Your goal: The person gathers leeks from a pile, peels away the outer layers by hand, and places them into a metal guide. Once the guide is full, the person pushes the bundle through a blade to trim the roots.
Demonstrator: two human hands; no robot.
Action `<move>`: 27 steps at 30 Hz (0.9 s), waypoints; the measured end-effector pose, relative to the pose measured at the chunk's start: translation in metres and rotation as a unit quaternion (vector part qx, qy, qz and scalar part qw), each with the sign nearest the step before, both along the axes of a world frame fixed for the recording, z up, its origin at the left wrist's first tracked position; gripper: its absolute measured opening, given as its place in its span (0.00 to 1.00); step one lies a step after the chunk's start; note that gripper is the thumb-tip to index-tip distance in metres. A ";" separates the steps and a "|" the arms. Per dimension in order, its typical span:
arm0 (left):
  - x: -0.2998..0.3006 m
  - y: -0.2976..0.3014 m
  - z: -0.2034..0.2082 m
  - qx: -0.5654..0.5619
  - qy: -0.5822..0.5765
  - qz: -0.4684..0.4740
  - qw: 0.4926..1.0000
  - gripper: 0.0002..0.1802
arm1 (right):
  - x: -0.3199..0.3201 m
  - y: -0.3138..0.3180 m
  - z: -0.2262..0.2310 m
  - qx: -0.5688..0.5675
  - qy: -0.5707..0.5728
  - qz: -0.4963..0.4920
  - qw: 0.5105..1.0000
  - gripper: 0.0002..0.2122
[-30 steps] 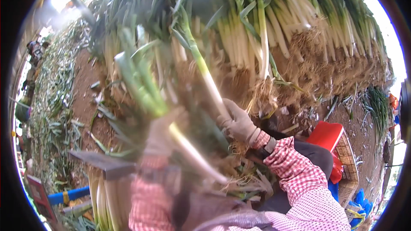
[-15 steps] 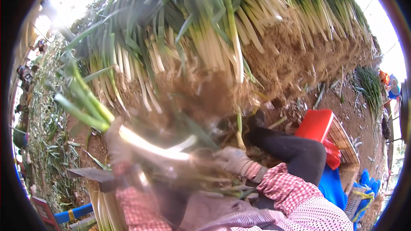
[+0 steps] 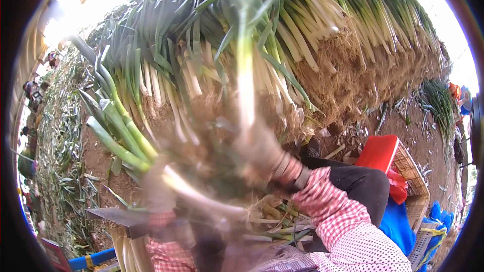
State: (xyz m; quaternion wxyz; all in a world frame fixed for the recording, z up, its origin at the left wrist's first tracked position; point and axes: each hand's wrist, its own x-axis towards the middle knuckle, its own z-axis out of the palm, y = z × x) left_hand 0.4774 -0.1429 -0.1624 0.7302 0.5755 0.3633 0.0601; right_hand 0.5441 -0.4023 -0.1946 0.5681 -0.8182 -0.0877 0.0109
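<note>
My left hand (image 3: 160, 186), gloved and smeared by motion, is closed round a leek (image 3: 201, 196). Its green leaves point up to the left and its white shank runs toward my lap. My right hand (image 3: 262, 153), also gloved and blurred, grips the lower end of another leek (image 3: 245, 85), which stands nearly upright in front of the heap. Ahead lies a long heap of leeks (image 3: 201, 65), leaves away from me and hairy roots (image 3: 333, 78) toward me. The fingers of both hands are hard to make out.
Cut leaves and peelings (image 3: 282, 221) lie by my lap. A dark flat metal plate (image 3: 118, 215) sits beside my left forearm, above several white leek stems (image 3: 131, 252). To the right are a red box (image 3: 378, 152) and a brown crate (image 3: 417, 191). Leaf scraps (image 3: 60, 171) cover the left ground.
My right hand has moved from near my lap up toward the heap and now has an upright leek. My left hand has shifted slightly right and down, still holding its leek.
</note>
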 end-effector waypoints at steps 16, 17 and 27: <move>0.013 0.047 -0.056 0.048 -0.050 -0.026 0.997 0.13 | -0.120 -0.037 0.030 -0.086 -0.070 0.426 0.898 0.18; 0.007 -0.018 0.017 0.100 -0.085 -0.143 0.981 0.13 | -0.118 -0.063 0.013 -0.126 -0.139 0.445 0.875 0.15; -0.002 -0.016 0.007 -0.308 -0.081 -0.168 0.933 0.23 | 0.081 -0.113 -0.058 -0.389 -0.120 -0.111 0.907 0.19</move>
